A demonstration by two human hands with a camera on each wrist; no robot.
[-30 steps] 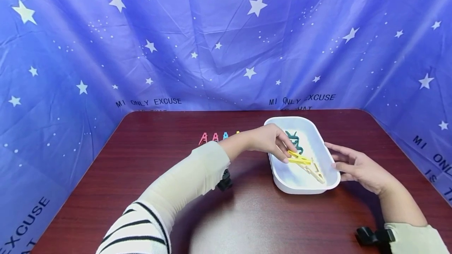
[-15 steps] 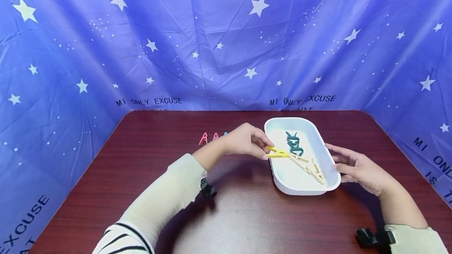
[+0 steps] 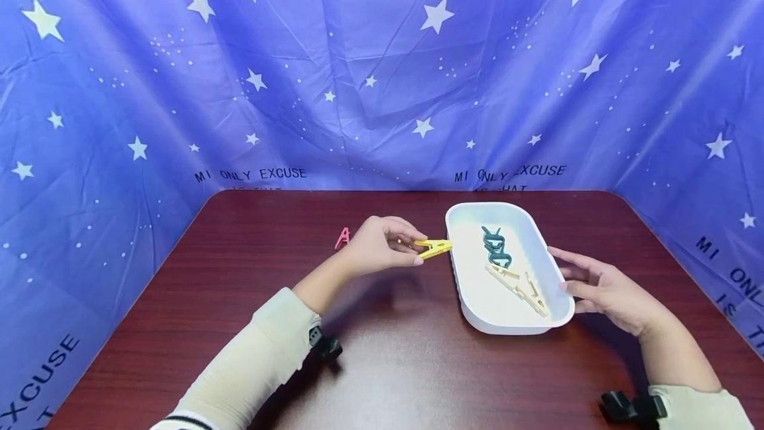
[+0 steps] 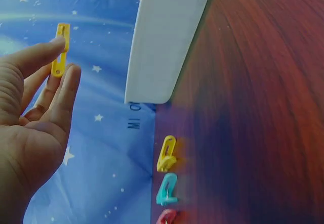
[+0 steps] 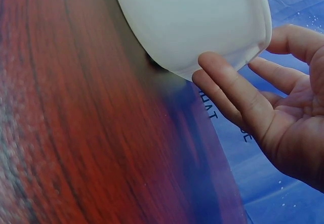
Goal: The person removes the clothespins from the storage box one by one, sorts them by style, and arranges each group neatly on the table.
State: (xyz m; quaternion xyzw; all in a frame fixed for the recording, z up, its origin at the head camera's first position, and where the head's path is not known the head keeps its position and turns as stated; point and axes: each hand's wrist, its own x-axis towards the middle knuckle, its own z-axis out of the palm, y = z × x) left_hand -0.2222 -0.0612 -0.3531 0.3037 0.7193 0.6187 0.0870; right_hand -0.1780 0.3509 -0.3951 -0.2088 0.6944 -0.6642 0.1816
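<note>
My left hand [image 3: 379, 244] pinches a yellow clothespin [image 3: 436, 248] between thumb and fingertips, just left of the white plastic tub [image 3: 468, 324]. In the head view the clothespin's tip overlaps the tub's left rim; whether they touch, I cannot tell. The left wrist view shows the same yellow clothespin [image 4: 61, 57] raised off the table. My right hand [image 3: 609, 294] holds the tub's right side, thumb at the rim and fingers along the outer wall [image 5: 238, 97]. Inside the tub lie dark green clips [image 3: 495, 247] and beige clothespins [image 3: 518, 290].
A red clothespin [image 3: 343, 238] stands on the dark red table [image 3: 412, 377], left of my left hand. In the left wrist view a row holds another yellow clothespin [image 4: 167, 154], a light blue one [image 4: 167, 188] and a red one [image 4: 167, 216]. A starry blue cloth [image 3: 334, 85] surrounds the table.
My left hand has moved left out of the tub with the yellow clothespin. It now covers more of the row behind it. The right hand stays at the tub.
</note>
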